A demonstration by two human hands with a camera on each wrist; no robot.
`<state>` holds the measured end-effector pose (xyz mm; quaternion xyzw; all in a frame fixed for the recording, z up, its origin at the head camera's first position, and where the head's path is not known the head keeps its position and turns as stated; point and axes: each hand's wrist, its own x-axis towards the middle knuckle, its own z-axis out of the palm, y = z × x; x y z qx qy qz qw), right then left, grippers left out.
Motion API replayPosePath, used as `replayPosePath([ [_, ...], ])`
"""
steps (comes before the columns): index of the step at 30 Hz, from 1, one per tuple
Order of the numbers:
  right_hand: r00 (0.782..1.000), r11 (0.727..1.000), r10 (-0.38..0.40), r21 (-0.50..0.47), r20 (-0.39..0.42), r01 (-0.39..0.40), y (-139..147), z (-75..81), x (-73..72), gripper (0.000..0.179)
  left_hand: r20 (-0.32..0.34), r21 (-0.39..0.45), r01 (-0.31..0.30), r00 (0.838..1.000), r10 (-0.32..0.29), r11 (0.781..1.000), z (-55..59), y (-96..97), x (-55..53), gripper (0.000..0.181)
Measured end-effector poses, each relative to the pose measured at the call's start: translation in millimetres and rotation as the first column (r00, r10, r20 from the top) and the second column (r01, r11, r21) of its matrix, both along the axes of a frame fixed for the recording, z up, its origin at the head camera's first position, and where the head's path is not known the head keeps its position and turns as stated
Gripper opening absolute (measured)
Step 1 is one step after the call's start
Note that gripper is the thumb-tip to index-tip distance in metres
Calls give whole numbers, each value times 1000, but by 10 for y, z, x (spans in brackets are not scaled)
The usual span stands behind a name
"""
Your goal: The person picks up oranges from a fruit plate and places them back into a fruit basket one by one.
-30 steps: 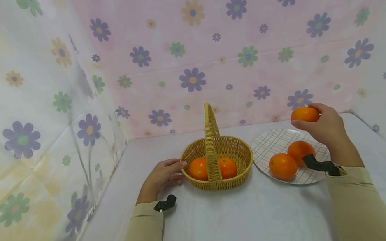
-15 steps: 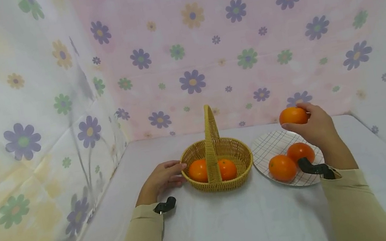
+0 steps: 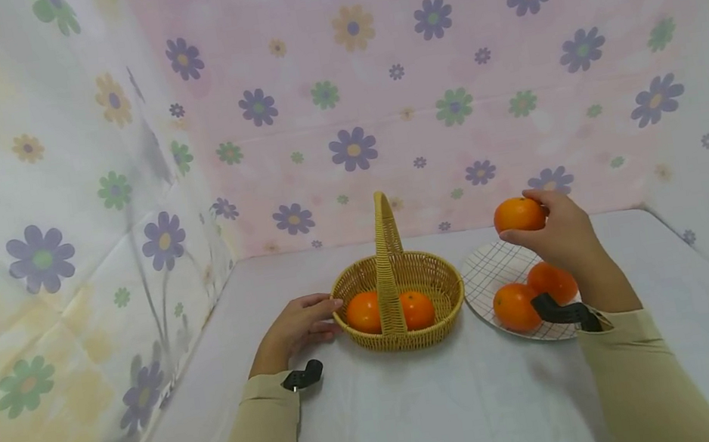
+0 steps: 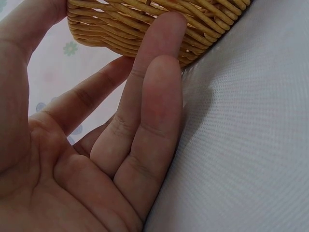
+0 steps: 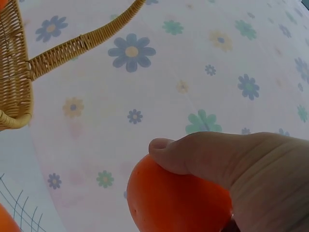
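In the head view my right hand (image 3: 562,232) holds an orange (image 3: 519,215) in the air above the plate's far side. The right wrist view shows the thumb pressed on the same orange (image 5: 176,198). Two more oranges, one nearer (image 3: 515,308) and one behind it (image 3: 552,281), lie on the checked plate (image 3: 492,269). My left hand (image 3: 298,329) rests at the left side of the wicker basket (image 3: 427,271), thumb at its rim. In the left wrist view the fingers are fairly straight near the basket wall (image 4: 104,29). Two oranges sit inside, left (image 3: 364,313) and right (image 3: 417,310) of the handle.
The basket's tall arched handle (image 3: 386,239) stands between my hands. A white cloth (image 3: 424,409) covers the table. Flowered fabric hangs at the back (image 3: 293,177) and along the left side (image 3: 85,307).
My right hand has carried the orange leftward, towards the basket, over the plate. My left hand stays at the basket's side, and the basket has not moved.
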<state>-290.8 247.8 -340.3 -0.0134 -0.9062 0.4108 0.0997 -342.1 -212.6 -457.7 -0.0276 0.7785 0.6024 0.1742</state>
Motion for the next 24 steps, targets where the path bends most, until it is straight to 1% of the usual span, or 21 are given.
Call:
replayPosePath([
  [8,999,999,37,13,-22,-37,-115,18,11,93,9,1,-3,1000,3,1000,16,1,8,67],
  [16,995,996,89,29,-39,-88,-200,-2,11,91,7,18,6,1000,-6,1000,12,-8,10,66],
  [20,990,992,122,34,-65,-120,-233,-23,5,89,13,25,11,1000,-12,1000,15,-10,7,67],
  [24,987,990,138,44,-85,-135,-274,-46,10,86,11,30,17,1000,-18,999,22,-6,6,69],
])
